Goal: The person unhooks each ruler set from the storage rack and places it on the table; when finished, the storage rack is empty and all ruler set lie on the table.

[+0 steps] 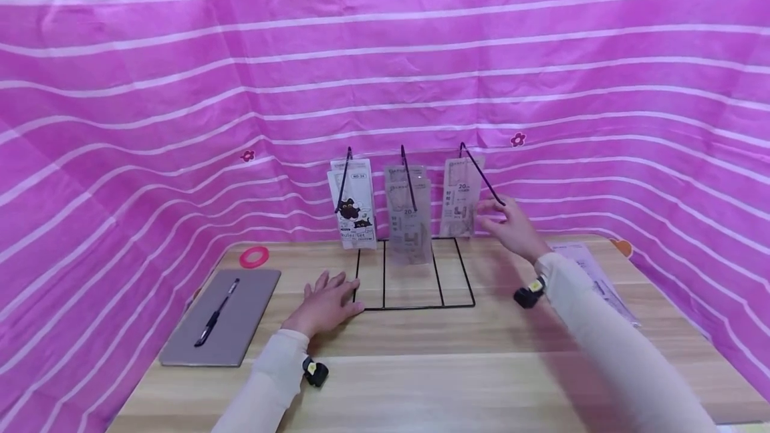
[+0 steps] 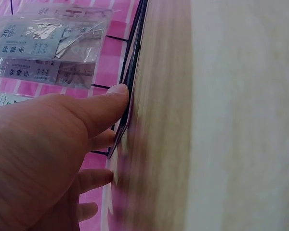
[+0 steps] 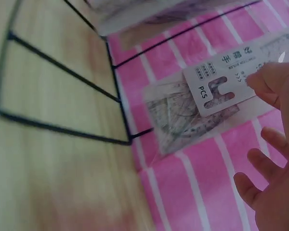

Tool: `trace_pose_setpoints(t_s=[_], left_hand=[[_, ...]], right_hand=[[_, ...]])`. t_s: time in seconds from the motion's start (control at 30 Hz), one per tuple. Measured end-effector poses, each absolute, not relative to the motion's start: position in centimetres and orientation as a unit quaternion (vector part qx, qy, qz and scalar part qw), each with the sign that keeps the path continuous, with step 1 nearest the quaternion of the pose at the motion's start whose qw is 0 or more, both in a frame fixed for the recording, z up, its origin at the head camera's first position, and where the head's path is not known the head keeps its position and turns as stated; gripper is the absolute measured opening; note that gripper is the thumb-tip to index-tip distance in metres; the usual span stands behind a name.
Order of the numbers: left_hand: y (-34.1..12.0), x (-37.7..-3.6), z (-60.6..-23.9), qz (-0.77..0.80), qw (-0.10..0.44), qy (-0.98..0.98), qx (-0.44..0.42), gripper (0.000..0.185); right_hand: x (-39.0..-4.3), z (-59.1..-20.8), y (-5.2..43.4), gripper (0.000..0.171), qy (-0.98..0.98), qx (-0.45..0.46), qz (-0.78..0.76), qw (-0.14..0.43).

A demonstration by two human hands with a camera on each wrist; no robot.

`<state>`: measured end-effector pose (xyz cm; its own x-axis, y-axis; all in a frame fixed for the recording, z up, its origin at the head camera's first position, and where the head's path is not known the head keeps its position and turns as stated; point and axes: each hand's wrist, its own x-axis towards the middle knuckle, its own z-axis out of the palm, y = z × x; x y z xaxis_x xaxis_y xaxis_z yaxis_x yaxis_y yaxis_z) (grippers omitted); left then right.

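Care with balance matters: left hand (image 1: 325,303) lies flat, steadying the black wire display rack (image 1: 415,286); right hand (image 1: 511,226), fingers loose, holds nothing beside the clear ruler-set packet (image 1: 460,199).

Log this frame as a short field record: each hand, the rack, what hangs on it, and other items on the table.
left hand: flat on table, fingers at wire rack base
right hand: raised at right hook, touching a ruler packet
wire rack: black, three hooks, against the pink cloth
hanging: ruler packets on all three hooks
table: grey pad with pen, pink tape ring, papers at right
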<state>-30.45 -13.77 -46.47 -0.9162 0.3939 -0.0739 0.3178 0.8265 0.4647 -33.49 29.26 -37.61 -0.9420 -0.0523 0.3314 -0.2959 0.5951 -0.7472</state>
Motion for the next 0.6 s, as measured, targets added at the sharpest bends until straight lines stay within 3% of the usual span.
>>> trace_pose_setpoints(t_s=[0.17, 0.6], left_hand=[[-13.7, -29.8, -47.0, 0.232, 0.087, 0.951, 0.186, 0.064], [-13.7, -30.2, -46.5, 0.232, 0.071, 0.951, 0.192, 0.064]], right_hand=[[-35.7, -38.0, 28.3, 0.033, -0.855, 0.085, 0.495, 0.133], [-36.4, -37.7, 28.0, 0.029, -0.842, 0.069, 0.508, 0.169]])
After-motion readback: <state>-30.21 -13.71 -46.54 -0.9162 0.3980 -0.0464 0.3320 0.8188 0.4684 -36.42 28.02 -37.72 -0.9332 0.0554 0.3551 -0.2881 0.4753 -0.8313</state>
